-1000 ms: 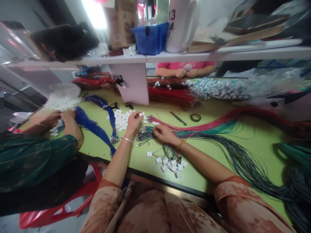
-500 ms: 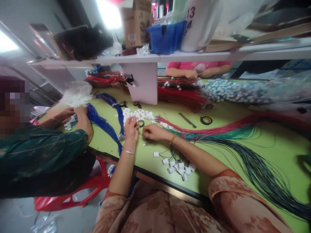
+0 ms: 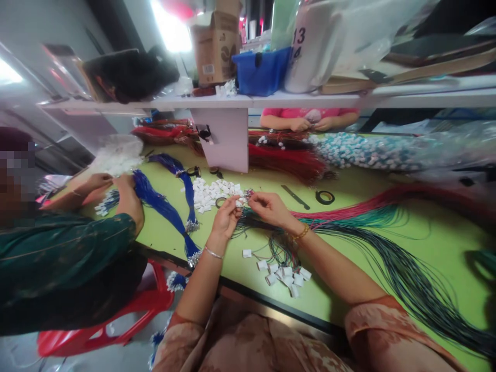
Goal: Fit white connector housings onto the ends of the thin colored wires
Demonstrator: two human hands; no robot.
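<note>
My left hand [image 3: 227, 217] is pinched shut on a small white connector, just above the green table [image 3: 349, 217]. My right hand [image 3: 269, 207] is close beside it, fingers pinched on the ends of thin wires from the dark green and red wire bundle [image 3: 349, 227] that trails off to the right. A heap of loose white connectors [image 3: 211, 191] lies just beyond my left hand. Finished white connectors on short wires [image 3: 284, 274] lie near the table's front edge, under my right forearm.
A person in dark green at my left handles blue wire bundles [image 3: 163, 204]. Another person's hands [image 3: 310, 124] work across the table. Red wire bundles [image 3: 287, 157], a tape roll [image 3: 324, 197], a dark strip tool [image 3: 295, 197] and a shelf support [image 3: 228, 137] lie beyond.
My hands have lifted slightly and come together, left with a connector, right with wire ends. The view has shifted a little to the right.
</note>
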